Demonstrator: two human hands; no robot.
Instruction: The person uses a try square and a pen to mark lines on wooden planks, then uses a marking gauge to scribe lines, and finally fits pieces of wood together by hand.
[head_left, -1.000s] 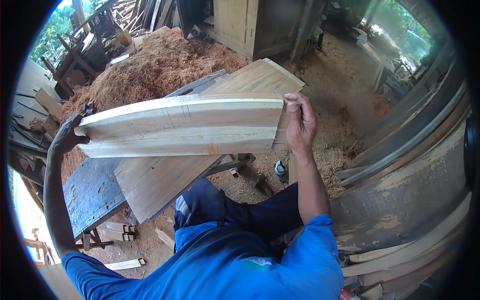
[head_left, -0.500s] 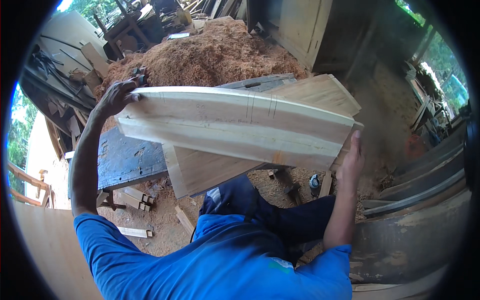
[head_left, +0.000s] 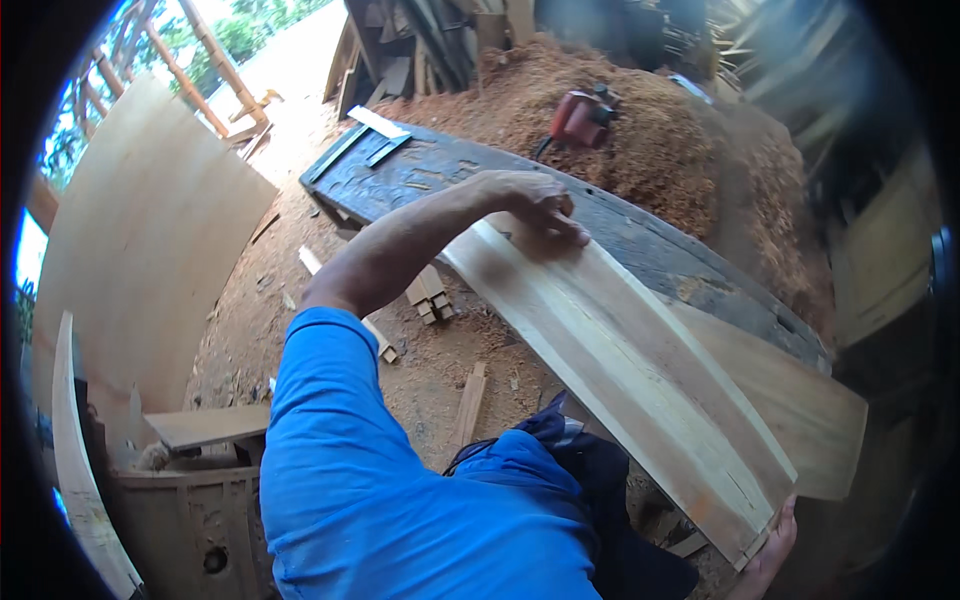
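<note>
A long pale wooden board (head_left: 640, 370) with darker brown streaks slants from the bench toward my lower right. My left hand (head_left: 545, 210) is bent over its far end, fingers curled down at the edge. At the near end, my right hand (head_left: 775, 540) wraps round the corner, partly hidden by the wood. Under the board lies a wider wooden panel (head_left: 800, 400), sticking out on the right. Both rest over a worn dark workbench (head_left: 640, 230), though I cannot tell whether the held board touches it.
A red power tool (head_left: 585, 118) sits by a heap of wood shavings (head_left: 650, 160) behind the bench. A metal square (head_left: 385, 135) lies on the bench's far left end. Short wood pieces (head_left: 430, 295) lie on the floor. A large plywood sheet (head_left: 140, 250) leans at the left.
The view has swung left. The board, raised across in front of me before, now slants with its right end closer to me. Both hands stay at its ends.
</note>
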